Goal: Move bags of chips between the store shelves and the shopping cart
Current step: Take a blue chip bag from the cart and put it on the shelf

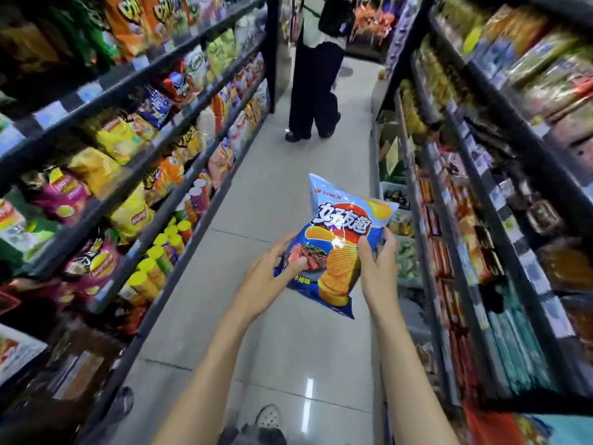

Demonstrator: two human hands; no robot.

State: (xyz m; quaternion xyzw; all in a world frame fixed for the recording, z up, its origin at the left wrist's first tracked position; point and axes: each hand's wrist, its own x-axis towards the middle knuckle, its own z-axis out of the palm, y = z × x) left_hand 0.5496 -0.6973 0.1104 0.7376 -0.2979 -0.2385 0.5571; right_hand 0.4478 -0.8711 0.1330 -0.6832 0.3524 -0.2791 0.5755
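A blue bag of chips (337, 239), printed with ridged chips and red lettering, hangs upright over the aisle floor in front of me. My left hand (272, 277) grips its lower left edge, thumb on the front. My right hand (378, 261) holds its right edge, fingers wrapped behind the bag. Shelves on the left (134, 175) hold many chip bags and yellow-lidded tubes (154, 268). No shopping cart is in view.
Dark snack shelves on the right (481, 220) line the narrow tiled aisle (266, 194). A person in black trousers (314, 91) stands ahead in the aisle. My shoe (269, 416) shows at the bottom. Cardboard boxes (77, 370) sit on the lowest left shelf.
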